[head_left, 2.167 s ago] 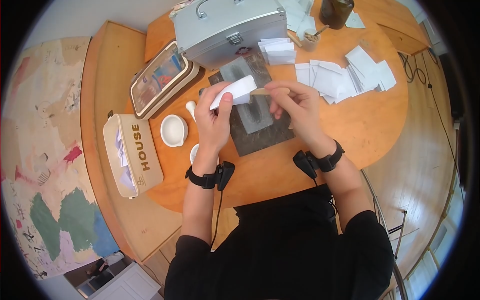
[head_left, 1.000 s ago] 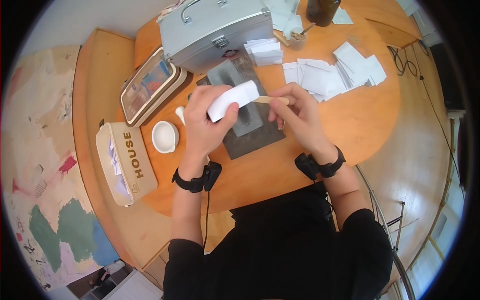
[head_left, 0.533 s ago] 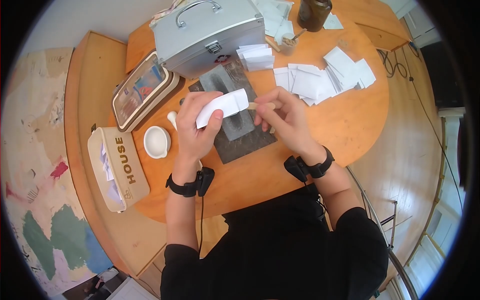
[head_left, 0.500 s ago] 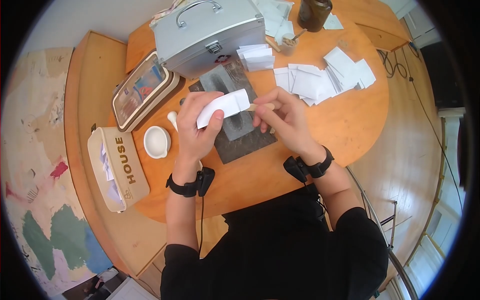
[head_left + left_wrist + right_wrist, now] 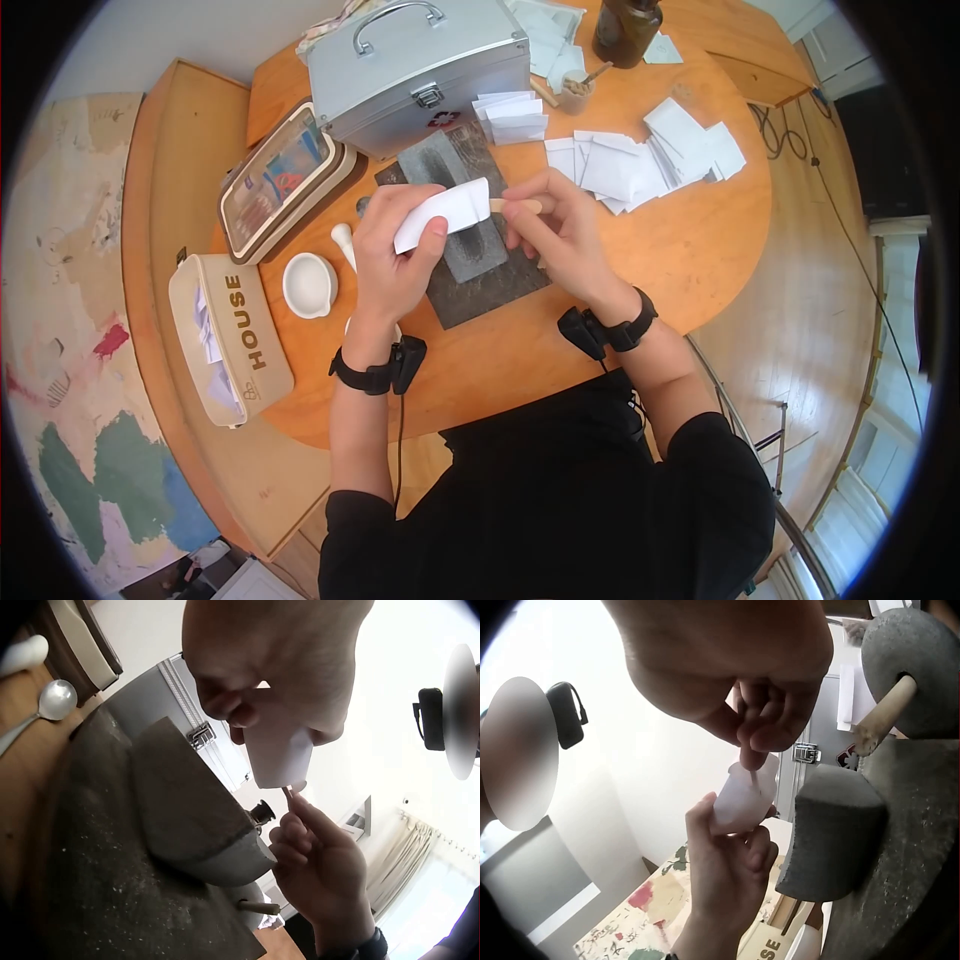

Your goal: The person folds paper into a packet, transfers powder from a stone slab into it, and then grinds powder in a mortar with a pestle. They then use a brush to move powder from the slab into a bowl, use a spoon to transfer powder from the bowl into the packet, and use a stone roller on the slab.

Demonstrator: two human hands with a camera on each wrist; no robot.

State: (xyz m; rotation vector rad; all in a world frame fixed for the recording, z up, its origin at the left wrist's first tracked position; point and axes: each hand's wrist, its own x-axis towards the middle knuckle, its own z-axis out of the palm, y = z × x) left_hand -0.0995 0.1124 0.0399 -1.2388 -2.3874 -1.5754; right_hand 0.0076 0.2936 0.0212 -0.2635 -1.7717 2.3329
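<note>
Left hand [image 5: 392,250] grips a small white paper packet [image 5: 443,211], mouth held open, above the dark stone slab [image 5: 470,255] at table centre. Right hand [image 5: 555,235] pinches a thin wooden stick [image 5: 515,205], its tip inside the packet's mouth. Judged mid-way: filling in hand, this packet not yet closed; many loose white packets [image 5: 640,160] lie far right. White mortar [image 5: 308,286] left of the slab. Beige case [image 5: 232,335] at left reads "HOUSE". Metal box [image 5: 420,60] far, red emblem unreadable.
</note>
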